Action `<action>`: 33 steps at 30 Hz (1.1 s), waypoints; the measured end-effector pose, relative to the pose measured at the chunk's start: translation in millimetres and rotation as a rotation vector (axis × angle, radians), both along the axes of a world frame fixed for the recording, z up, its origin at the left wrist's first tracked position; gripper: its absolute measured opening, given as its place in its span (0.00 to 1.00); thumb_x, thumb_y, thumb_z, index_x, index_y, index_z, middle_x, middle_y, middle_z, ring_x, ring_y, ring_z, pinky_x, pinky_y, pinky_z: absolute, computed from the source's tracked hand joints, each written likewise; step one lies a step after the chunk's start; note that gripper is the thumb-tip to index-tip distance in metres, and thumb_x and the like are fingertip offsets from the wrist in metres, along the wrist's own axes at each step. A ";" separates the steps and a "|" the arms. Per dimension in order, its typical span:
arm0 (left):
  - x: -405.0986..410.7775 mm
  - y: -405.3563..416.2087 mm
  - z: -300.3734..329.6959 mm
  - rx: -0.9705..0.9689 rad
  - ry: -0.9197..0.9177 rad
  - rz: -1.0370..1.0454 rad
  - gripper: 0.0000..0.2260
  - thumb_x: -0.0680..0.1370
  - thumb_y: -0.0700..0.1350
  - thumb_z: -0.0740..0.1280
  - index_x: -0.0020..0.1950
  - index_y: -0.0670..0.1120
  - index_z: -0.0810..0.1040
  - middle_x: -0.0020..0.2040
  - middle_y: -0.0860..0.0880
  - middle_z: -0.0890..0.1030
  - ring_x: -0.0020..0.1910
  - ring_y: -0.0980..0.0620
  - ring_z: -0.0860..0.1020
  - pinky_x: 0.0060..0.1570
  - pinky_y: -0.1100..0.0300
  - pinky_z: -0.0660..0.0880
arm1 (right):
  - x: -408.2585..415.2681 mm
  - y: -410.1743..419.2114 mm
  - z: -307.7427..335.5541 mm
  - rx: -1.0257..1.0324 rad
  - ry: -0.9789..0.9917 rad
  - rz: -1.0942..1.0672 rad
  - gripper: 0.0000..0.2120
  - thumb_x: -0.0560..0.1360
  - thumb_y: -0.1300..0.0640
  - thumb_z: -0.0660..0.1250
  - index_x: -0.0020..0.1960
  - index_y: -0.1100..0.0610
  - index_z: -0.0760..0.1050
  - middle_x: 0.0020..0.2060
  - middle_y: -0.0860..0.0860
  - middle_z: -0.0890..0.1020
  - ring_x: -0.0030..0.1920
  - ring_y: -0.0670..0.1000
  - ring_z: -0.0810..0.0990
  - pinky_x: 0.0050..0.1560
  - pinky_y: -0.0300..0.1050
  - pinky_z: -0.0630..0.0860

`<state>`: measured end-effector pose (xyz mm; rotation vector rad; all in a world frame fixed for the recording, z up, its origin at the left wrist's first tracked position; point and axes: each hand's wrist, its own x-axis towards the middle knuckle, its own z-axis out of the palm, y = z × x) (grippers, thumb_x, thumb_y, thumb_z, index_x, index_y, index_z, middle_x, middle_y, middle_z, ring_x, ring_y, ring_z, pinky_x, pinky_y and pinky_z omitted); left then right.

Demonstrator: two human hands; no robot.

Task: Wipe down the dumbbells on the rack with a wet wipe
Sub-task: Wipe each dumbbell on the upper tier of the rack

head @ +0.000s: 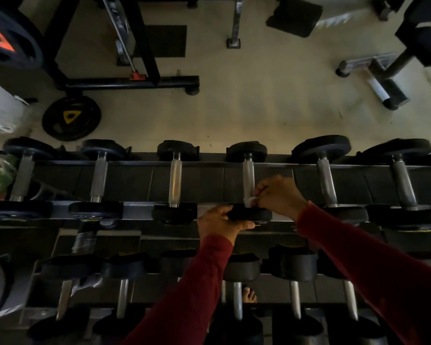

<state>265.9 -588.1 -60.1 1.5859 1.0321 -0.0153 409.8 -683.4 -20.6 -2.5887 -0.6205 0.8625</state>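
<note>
The right hand (278, 195), just right of frame center, has its fingers curled together and pinching a small white wet wipe (249, 200). The wipe is pressed against the near end of a metal handle (248, 178), where the handle meets the near black head (250, 214) of a dumbbell. The left hand (219, 224), directly below and left of the wipe, has its fingers curled over the left edge of that head and its thumb lying along the head's near side, gripping it. Both arms wear dark red sleeves (374, 265) that enter from the lower edge of the frame. This dumbbell is the fourth from the left on the upper tier of the rack (209, 188), which spans the middle of the frame. A lower tier of dumbbells (294, 267) fills the bottom of the frame. A weight plate (71, 118) lies on the floor at upper left.
</note>
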 end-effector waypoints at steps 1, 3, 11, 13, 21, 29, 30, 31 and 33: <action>-0.4 -1.1 -1.3 -0.005 0.000 0.009 0.27 0.55 0.44 0.86 0.51 0.49 0.83 0.47 0.52 0.85 0.46 0.56 0.83 0.53 0.55 0.81 | -0.8 1.7 1.0 0.015 -0.004 0.004 0.10 0.67 0.54 0.79 0.44 0.48 0.79 0.39 0.41 0.79 0.39 0.37 0.77 0.36 0.28 0.70; -0.5 -2.8 -3.2 -0.005 -0.005 0.014 0.26 0.55 0.45 0.86 0.51 0.50 0.83 0.46 0.54 0.85 0.46 0.57 0.83 0.53 0.55 0.81 | -0.5 6.3 0.7 0.028 -0.009 -0.001 0.10 0.66 0.54 0.80 0.42 0.48 0.80 0.37 0.40 0.78 0.38 0.37 0.77 0.35 0.26 0.69; -1.1 -1.5 4.3 0.013 -0.008 -0.023 0.20 0.58 0.44 0.85 0.41 0.56 0.79 0.36 0.65 0.76 0.39 0.67 0.77 0.48 0.65 0.78 | -16.3 41.4 -6.3 -0.067 -0.280 0.140 0.05 0.73 0.59 0.72 0.46 0.57 0.76 0.39 0.50 0.81 0.36 0.47 0.80 0.39 0.40 0.81; -1.4 -1.5 4.5 0.012 0.001 -0.021 0.20 0.58 0.44 0.85 0.40 0.57 0.78 0.36 0.65 0.77 0.40 0.65 0.78 0.49 0.64 0.78 | -22.2 47.0 -7.7 -0.046 -0.301 0.140 0.02 0.75 0.61 0.70 0.46 0.57 0.76 0.40 0.52 0.82 0.38 0.49 0.81 0.43 0.45 0.83; 0.3 -3.8 1.1 0.033 0.004 -0.044 0.20 0.58 0.46 0.85 0.43 0.57 0.80 0.38 0.63 0.78 0.41 0.64 0.79 0.50 0.64 0.78 | -13.0 27.9 -11.7 -0.022 -0.134 -0.097 0.15 0.68 0.52 0.78 0.50 0.55 0.79 0.43 0.48 0.82 0.42 0.45 0.82 0.47 0.42 0.82; 0.0 -3.7 -3.3 0.089 0.019 -0.050 0.18 0.57 0.49 0.85 0.43 0.54 0.83 0.40 0.59 0.83 0.41 0.62 0.82 0.49 0.61 0.81 | -19.6 39.5 -15.5 0.009 -0.169 -0.055 0.03 0.76 0.57 0.69 0.49 0.55 0.78 0.42 0.50 0.81 0.39 0.46 0.81 0.35 0.35 0.78; 0.1 -3.5 -3.8 0.104 0.017 -0.063 0.18 0.57 0.49 0.84 0.43 0.53 0.84 0.40 0.58 0.84 0.41 0.61 0.82 0.49 0.61 0.81 | -23.8 45.1 -18.3 0.009 -0.219 -0.011 0.02 0.77 0.58 0.67 0.49 0.56 0.77 0.42 0.52 0.81 0.40 0.48 0.81 0.38 0.39 0.80; 0.1 -3.6 -2.8 0.110 0.014 -0.074 0.18 0.58 0.49 0.84 0.45 0.52 0.85 0.41 0.58 0.85 0.41 0.61 0.82 0.50 0.60 0.81 | -26.1 49.6 -21.3 0.017 -0.246 0.014 0.02 0.77 0.58 0.66 0.48 0.56 0.77 0.42 0.53 0.81 0.40 0.49 0.82 0.41 0.42 0.81; -0.2 -3.6 -1.5 0.113 0.030 -0.086 0.19 0.59 0.49 0.84 0.47 0.51 0.85 0.43 0.57 0.85 0.42 0.62 0.82 0.52 0.61 0.80 | -27.5 52.8 -22.7 0.034 -0.228 0.012 0.02 0.77 0.58 0.66 0.48 0.56 0.76 0.42 0.53 0.81 0.40 0.50 0.82 0.44 0.47 0.83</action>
